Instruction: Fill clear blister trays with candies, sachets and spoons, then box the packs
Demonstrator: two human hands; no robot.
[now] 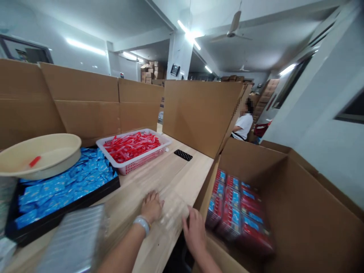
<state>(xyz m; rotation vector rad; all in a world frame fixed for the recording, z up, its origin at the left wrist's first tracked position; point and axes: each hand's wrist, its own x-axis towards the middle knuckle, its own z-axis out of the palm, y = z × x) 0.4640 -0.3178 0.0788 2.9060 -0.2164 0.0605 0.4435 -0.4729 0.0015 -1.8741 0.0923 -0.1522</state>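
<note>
A thin clear plastic piece [174,206], perhaps a bag or a sheet, lies on the wooden table between my hands. My left hand [152,206], with a pale band on its wrist, rests on the tabletop at the plastic's left side, fingers spread. At the table's edge, my right hand [195,229] pinches the right corner of the plastic between thumb and fingers. To the left of my left forearm is a blurred stack of clear plastic trays [75,237]. The open cardboard box [307,212] beside my right hand holds several red and blue clear-walled packs [234,206].
A black tray [99,197] of blue packets [65,189] stands at left, a cream basin [68,149] over its back. Behind are a white basket [165,142] of red-and-white sticks [133,146] and a black dotted phone-like object [183,155]. Cardboard panels [199,113] wall the table. A person [243,125] is beyond.
</note>
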